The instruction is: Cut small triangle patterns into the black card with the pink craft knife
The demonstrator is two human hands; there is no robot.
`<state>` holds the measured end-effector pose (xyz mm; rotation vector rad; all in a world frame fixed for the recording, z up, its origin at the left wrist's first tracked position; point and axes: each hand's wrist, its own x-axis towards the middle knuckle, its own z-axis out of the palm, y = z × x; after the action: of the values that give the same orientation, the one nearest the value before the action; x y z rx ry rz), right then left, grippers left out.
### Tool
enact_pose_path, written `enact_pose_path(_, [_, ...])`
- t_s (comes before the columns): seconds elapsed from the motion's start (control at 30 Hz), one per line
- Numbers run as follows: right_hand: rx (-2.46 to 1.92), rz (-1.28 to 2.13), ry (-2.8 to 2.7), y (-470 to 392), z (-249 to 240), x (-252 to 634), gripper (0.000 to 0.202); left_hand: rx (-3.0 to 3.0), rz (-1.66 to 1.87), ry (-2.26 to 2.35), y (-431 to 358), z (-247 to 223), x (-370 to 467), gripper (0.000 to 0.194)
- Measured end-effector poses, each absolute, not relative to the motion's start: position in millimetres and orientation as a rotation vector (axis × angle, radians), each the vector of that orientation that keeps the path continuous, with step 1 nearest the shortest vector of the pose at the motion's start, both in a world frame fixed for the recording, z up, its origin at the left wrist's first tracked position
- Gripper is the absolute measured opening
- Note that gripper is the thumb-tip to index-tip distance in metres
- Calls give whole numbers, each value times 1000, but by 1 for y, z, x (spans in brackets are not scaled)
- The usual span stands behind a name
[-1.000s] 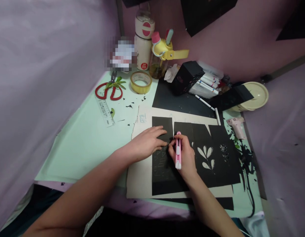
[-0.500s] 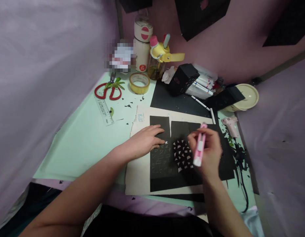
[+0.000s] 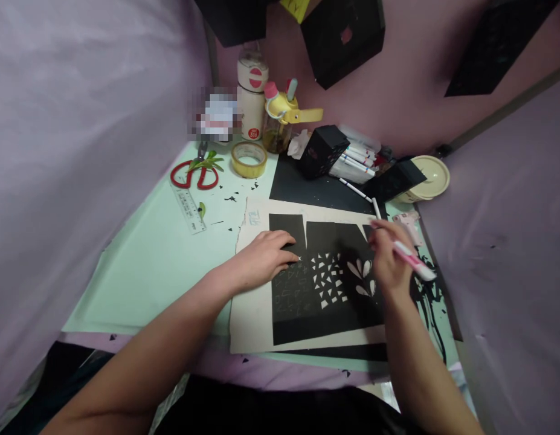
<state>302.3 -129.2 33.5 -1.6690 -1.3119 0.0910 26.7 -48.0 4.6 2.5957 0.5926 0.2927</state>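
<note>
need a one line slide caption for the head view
Left hand flat on black paper with cut-out shapes, right hand gripping a pink knife.

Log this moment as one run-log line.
left hand: flat on black paper | right hand: holds pink craft knife, lifted | cardboard underneath

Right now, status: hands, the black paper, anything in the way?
Left hand flat on the black paper, pinning it. Right hand off to the right side, gripping the pink knife. Triangle and leaf cutouts showing. Glue gun just behind the right hand.
</note>
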Motion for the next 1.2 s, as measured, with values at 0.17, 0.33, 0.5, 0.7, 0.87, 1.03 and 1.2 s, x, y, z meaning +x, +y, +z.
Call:
enact_pose_path(0.17, [-1603, 513, -1390, -153, 8, 246, 17, 2572, 346, 635, -52, 3, 34, 17])
enact_pose_path(0.33, [-1554, 592, -1402, -155, -7, 231, 18, 2568, 358, 686, -55, 0, 46, 16])
enact_pose_path(0.5, [-1564, 576, -1354, -154, -9, 233, 18, 2615, 315, 774, -59, 1, 58, 13])
enact_pose_path(0.7, [-1520, 572, -1324, -153, -11, 233, 17, 2768, 190, 797, -63, 1, 70, 15])
enact_pose_path(0.87, [-1527, 582, -1322, -154, -11, 234, 18, 2801, 191, 766, -64, -3, 73, 23])
enact_pose_path(1.03, [-1517, 581, -1312, -156, -8, 235, 18, 2697, 294, 753, -58, -8, 72, 20])
enact_pose_path(1.2, [-1588, 603, -1244, -157, -6, 232, 9, 2565, 406, 784, -52, -11, 68, 16])
